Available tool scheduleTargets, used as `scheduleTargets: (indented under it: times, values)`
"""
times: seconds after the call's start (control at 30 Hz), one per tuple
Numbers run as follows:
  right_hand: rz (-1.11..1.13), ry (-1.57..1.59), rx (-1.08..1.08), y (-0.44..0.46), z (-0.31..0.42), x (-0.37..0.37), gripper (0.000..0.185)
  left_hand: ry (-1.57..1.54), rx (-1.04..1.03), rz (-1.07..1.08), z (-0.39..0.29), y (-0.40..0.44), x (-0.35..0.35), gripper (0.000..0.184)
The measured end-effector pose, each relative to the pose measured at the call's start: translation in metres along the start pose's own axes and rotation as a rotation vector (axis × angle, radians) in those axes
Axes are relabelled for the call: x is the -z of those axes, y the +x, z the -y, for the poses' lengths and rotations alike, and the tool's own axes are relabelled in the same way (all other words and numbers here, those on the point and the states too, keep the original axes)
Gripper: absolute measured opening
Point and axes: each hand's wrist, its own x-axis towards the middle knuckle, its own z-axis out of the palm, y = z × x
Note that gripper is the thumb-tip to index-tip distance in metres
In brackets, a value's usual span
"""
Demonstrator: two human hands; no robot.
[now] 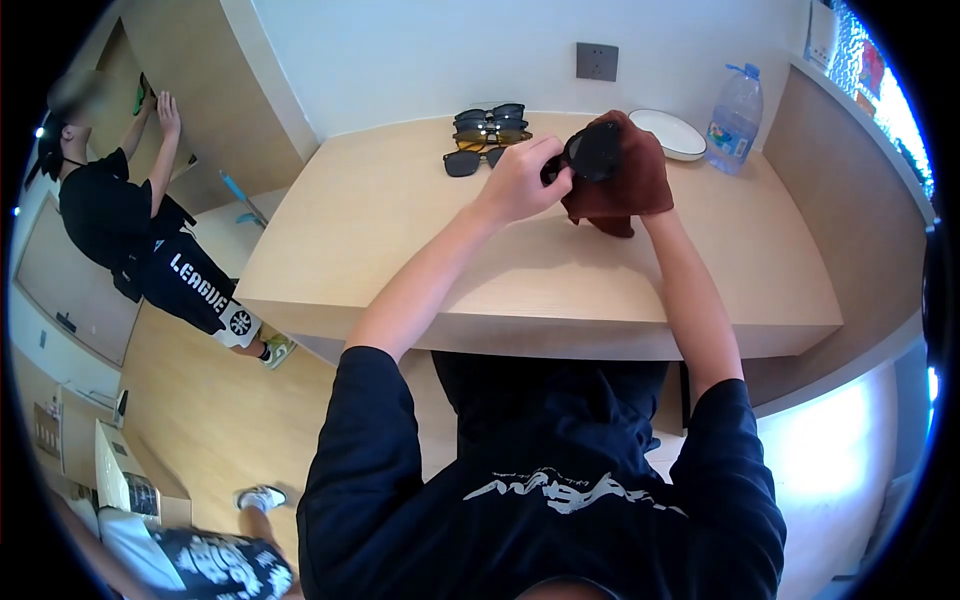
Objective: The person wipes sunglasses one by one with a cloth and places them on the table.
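Note:
My left hand point(523, 182) pinches a pair of dark sunglasses point(596, 152) near one end of the frame, above the wooden table. Around my right hand point(656, 219) is wrapped a brown cloth point(640, 172), which lies against the far lens and drapes down toward the tabletop. The fingers of that hand are hidden under the fabric; they appear closed on the cloth. Just behind my left hand, several other pairs of glasses point(489, 134) lie in a stack of rows, some dark and one with amber lenses.
At the table's point(380, 250) back right are a white plate point(668, 134) and a large clear bottle point(733, 120). A curved partition point(850, 170) borders the right side. To the left, a person point(130, 200) raises both hands at a cabinet; another person point(215, 560) is at lower left.

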Motion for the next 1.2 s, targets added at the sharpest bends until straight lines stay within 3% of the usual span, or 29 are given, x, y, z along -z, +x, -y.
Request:
scheduleTargets:
  times: [0.17,0.23,0.37,0.47,0.53,0.63,0.77,0.83,0.87,0.93,0.97,1.0,1.1,1.2]
  values:
    - [-0.013,-0.013,0.054,0.000,-0.003,0.008,0.060,0.014,-0.031,0.093,-0.009,0.001,0.002,0.021]
    - [-0.164,-0.024,0.223,0.002,-0.005,0.007,0.059,0.165,-0.049,0.100,-0.013,0.005,0.003,0.026]
    - [-0.221,0.006,0.319,-0.006,0.001,0.007,0.056,0.178,-0.007,0.044,-0.024,0.009,0.002,0.027]
    - [-0.090,0.087,0.237,-0.007,0.002,0.007,0.053,0.243,-0.027,0.012,-0.015,0.002,0.000,0.027]
    - [0.119,0.202,0.117,-0.008,-0.002,0.008,0.047,0.251,-0.022,0.032,-0.009,-0.004,-0.002,0.026]
    - [0.284,0.072,0.061,-0.007,-0.012,0.007,0.042,0.269,-0.083,0.037,0.006,-0.011,-0.007,0.024]
    - [0.185,-0.152,0.064,-0.005,-0.026,0.012,0.037,0.312,-0.070,0.075,0.010,-0.011,-0.012,0.025]
    - [0.096,-0.452,0.199,-0.001,-0.002,0.035,0.034,0.297,-0.002,0.041,0.001,-0.006,-0.009,0.023]
    - [0.096,-0.454,0.198,-0.002,0.000,0.038,0.034,0.294,-0.003,0.041,-0.004,-0.005,-0.010,0.023]
    - [0.248,-0.219,-0.135,0.000,0.003,0.041,0.032,0.275,-0.004,0.008,-0.011,-0.004,-0.011,0.021]
    - [0.166,0.020,-0.224,-0.004,0.008,0.036,0.032,0.276,-0.005,0.001,-0.012,-0.005,-0.014,0.021]
    - [0.168,0.018,-0.221,-0.008,0.012,0.032,0.032,0.304,0.020,0.020,-0.011,-0.007,-0.015,0.022]
    - [-0.145,0.022,0.405,-0.009,0.016,0.012,0.034,0.324,0.034,0.029,-0.006,-0.011,-0.016,0.022]
    - [-0.227,0.068,0.483,-0.011,0.014,-0.002,0.039,0.288,-0.006,0.005,0.000,-0.014,-0.015,0.024]
